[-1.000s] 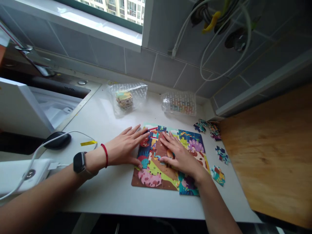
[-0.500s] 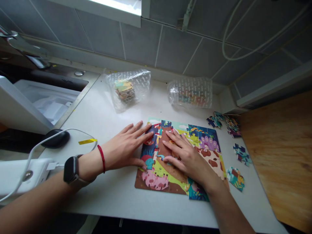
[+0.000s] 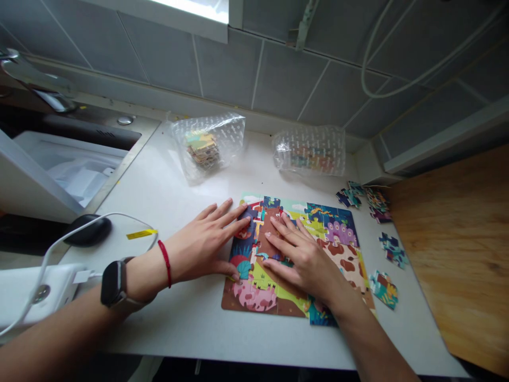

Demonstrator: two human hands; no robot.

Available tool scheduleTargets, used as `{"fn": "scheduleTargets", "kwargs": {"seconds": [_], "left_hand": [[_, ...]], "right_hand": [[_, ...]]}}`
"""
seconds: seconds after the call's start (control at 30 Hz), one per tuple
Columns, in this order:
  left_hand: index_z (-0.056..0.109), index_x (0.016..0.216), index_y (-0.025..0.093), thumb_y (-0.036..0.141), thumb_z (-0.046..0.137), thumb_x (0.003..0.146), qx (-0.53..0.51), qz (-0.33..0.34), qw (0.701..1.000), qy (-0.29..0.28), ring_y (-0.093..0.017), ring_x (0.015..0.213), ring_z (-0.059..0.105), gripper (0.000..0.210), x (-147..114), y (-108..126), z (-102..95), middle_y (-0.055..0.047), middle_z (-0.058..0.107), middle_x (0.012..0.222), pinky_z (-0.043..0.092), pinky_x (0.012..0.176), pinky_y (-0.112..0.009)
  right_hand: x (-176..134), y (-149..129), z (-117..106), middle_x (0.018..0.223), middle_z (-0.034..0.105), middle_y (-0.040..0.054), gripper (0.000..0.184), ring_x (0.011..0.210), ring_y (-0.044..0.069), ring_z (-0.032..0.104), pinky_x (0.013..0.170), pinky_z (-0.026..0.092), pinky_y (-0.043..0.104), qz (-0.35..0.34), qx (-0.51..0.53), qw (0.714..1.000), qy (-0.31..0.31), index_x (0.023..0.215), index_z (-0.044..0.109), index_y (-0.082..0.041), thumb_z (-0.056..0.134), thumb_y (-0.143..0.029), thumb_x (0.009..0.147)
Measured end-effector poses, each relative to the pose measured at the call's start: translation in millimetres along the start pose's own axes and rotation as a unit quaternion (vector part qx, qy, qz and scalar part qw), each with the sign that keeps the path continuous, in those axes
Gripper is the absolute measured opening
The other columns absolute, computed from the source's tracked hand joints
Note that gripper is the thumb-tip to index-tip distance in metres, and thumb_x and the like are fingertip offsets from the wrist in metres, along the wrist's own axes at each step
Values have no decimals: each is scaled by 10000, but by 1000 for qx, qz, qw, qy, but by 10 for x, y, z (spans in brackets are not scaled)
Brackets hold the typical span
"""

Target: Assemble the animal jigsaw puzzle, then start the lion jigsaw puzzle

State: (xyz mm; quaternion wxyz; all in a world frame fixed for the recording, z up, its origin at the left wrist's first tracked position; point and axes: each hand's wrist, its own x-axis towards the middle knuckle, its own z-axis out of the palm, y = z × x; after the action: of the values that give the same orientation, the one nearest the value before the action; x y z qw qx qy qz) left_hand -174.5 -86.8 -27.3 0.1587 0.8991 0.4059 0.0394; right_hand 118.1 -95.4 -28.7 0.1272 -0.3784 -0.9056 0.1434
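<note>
A colourful jigsaw puzzle (image 3: 256,297) lies flat on the white counter, showing a pink pig, a spotted cow and a purple animal. My left hand (image 3: 210,239) is spread, its fingertips and thumb touching the puzzle's left edge. Across the middle of the puzzle rests my right hand (image 3: 302,249), fingers spread and flat, covering part of the picture. Neither hand grips anything. Right of the puzzle lie loose puzzle pieces: one joined cluster (image 3: 384,289) near the front, another cluster (image 3: 393,250) behind it, and a small pile (image 3: 377,204) farther back.
Two clear plastic bags, one left (image 3: 209,146) and one right (image 3: 310,151), hold puzzle pieces near the tiled wall. A sink with a faucet (image 3: 40,85), a black mouse-like object (image 3: 88,230) and a white device with a cable (image 3: 43,289) are left. A wooden board (image 3: 457,239) stands right.
My right hand has shifted very slightly on the puzzle, its fingers still spread. The left hand keeps its place at the left edge. The camera view has moved a little.
</note>
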Motion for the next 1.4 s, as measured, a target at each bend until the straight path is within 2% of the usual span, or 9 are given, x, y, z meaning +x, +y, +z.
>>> {"fn": "scheduleTargets", "kwargs": {"seconds": [0.23, 0.43, 0.63, 0.87, 1.0, 1.07, 1.17, 1.23, 1.4], "left_hand": [[374, 1612, 252, 831, 709, 735, -2, 5, 1000, 5, -451, 1582, 187, 1103, 9, 5, 2, -119, 272, 1716, 249, 1255, -592], [385, 1609, 250, 826, 721, 727, -19, 8, 1000, 15, -458, 1576, 205, 1106, 11, -9, 25, -131, 289, 1709, 256, 1252, -604], [381, 1610, 238, 814, 717, 744, -20, 4, 1000, 9, -451, 1579, 198, 1093, 22, -5, 15, -135, 279, 1712, 264, 1247, -608], [387, 1611, 272, 821, 716, 738, -3, 12, 1000, 10, -443, 1569, 241, 1083, 25, -27, 3, -117, 288, 1710, 277, 1252, -578], [389, 1611, 295, 806, 744, 719, 0, 23, 1000, 17, -453, 1568, 236, 1086, 22, -37, -20, -122, 286, 1710, 291, 1241, -603], [444, 1576, 334, 722, 791, 746, -4, 39, 999, 31, -447, 1562, 263, 980, 30, -34, -69, -105, 292, 1711, 317, 1229, -615], [630, 1412, 348, 484, 797, 872, -13, 68, 996, 65, -385, 1549, 331, 582, 49, -18, -160, -57, 355, 1690, 372, 1219, -580], [723, 1282, 332, 392, 765, 917, -11, 80, 994, 77, -365, 1534, 366, 373, 63, -13, -194, -34, 437, 1646, 394, 1213, -569], [792, 1158, 322, 357, 742, 932, -19, 89, 994, 68, -359, 1488, 439, 234, 88, -38, -146, -24, 595, 1515, 419, 1204, -561]], "right_hand": [[-13, -21, 42, 1590, 489, 154, 435, 1524, 405, 371, 1206, 377, 676, -4, -15, 1000, 16, 1347, 701, -185, 695, -372, 955], [-24, -21, 37, 1593, 487, 143, 428, 1518, 399, 387, 1190, 386, 696, -6, -8, 1000, 12, 1366, 687, -200, 678, -354, 967], [-7, -45, 33, 1598, 485, 114, 419, 1535, 417, 345, 1198, 342, 733, -7, 3, 1000, 11, 1372, 686, -225, 679, -335, 968], [-22, -11, 15, 1572, 524, 110, 394, 1522, 392, 383, 1210, 366, 688, 2, 26, 1000, 17, 1346, 706, -224, 673, -333, 969], [-20, -1, 4, 1571, 525, 111, 404, 1523, 385, 384, 1214, 367, 678, 6, 38, 999, 16, 1353, 706, -230, 683, -341, 965], [-18, 6, -1, 1568, 528, 114, 416, 1522, 385, 386, 1211, 371, 678, 6, 43, 999, 16, 1361, 701, -229, 689, -345, 962], [-18, 10, -2, 1566, 531, 113, 429, 1523, 383, 387, 1208, 377, 674, 5, 46, 999, 17, 1369, 697, -236, 699, -349, 955], [-16, 1, 5, 1562, 538, 104, 434, 1518, 382, 398, 1205, 382, 676, 7, 43, 999, 23, 1369, 697, -255, 714, -338, 943], [2, -53, 31, 1580, 518, 90, 440, 1519, 405, 388, 1197, 366, 719, 9, 22, 999, 30, 1372, 696, -280, 728, -328, 936]]}}
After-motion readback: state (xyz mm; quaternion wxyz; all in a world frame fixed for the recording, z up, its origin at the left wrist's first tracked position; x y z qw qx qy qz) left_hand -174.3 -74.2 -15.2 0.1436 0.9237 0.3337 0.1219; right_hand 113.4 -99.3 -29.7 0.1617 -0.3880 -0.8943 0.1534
